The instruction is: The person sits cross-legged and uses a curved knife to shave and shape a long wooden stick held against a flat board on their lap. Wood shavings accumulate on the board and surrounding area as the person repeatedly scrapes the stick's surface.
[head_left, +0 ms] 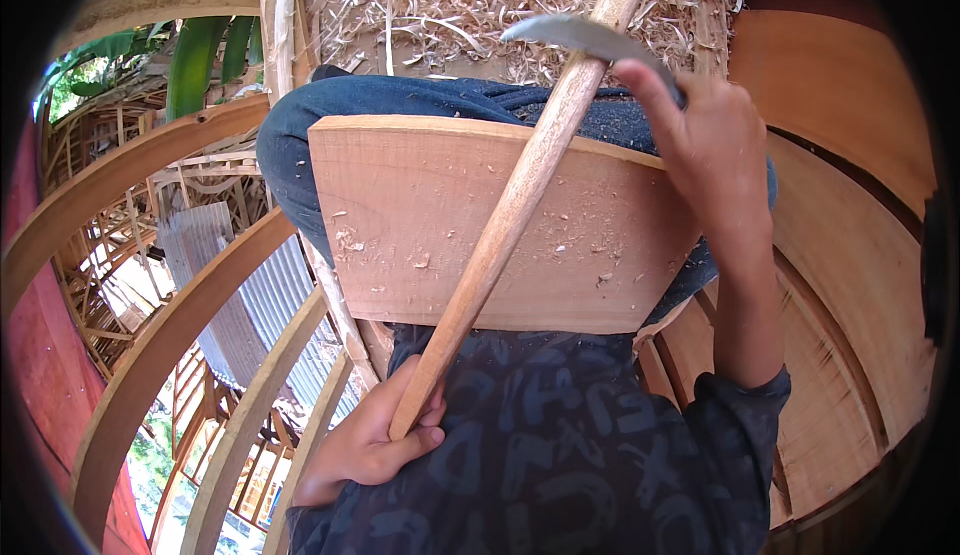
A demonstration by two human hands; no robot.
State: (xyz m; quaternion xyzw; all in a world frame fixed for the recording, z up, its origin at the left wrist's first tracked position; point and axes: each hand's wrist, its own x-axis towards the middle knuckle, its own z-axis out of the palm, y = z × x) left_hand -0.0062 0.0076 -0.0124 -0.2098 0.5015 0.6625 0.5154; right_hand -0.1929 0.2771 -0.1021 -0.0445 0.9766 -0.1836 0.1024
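A long wooden pole [500, 220] runs slantwise from my waist up past my knees, over a flat board. My left hand [385, 425] is wrapped round its squared near end. Higher up, my right hand [705, 140] grips a curved knife, whose handle is hidden in the fist. The knife's grey blade [570, 33] lies across the pole near its far end, its tip pointing left. Beneath the pole, the board [450, 180] rests on my lap with scattered shavings on it. The pole looks rougher and paler toward the far end.
Curled wood shavings [450, 5] cover the floor beyond my knees. At the left, curved wooden ribs [190, 305] stand with open gaps between them; a corrugated metal sheet [250, 295] lies below. Wide wooden planks [850, 305] form a wall on the right.
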